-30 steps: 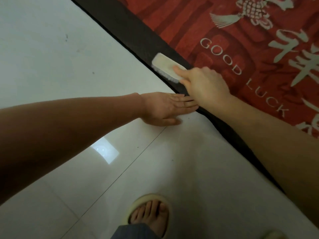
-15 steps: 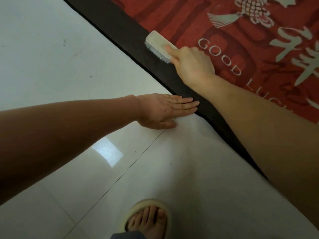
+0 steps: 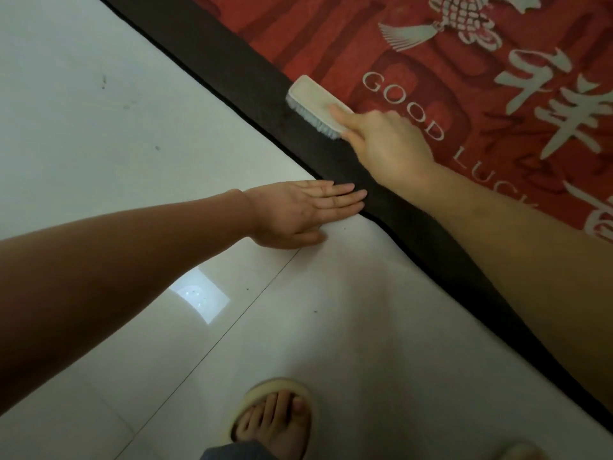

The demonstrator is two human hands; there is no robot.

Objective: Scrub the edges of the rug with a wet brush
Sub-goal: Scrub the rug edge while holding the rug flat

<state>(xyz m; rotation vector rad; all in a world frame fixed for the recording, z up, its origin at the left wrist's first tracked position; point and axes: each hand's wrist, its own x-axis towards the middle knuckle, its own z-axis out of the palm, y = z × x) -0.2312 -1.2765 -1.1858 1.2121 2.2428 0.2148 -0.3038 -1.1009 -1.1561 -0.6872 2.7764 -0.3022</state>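
While the right hand (image 3: pixel 388 144) grasps the white brush (image 3: pixel 315 106) with its bristles down on the dark border of the red rug (image 3: pixel 331 38), the index finger lies along the brush back. The left hand (image 3: pixel 298 214) rests flat on the white floor (image 3: pixel 99 127), fingers straight, fingertips touching the rug edge.

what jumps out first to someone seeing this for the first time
The red rug with pale "GOOD LUCK" lettering fills the upper right, edged by a dark border. On that border the right hand grips a white scrub brush, bristles down. The left hand lies flat on the white tiled floor, fingertips at the rug's edge.
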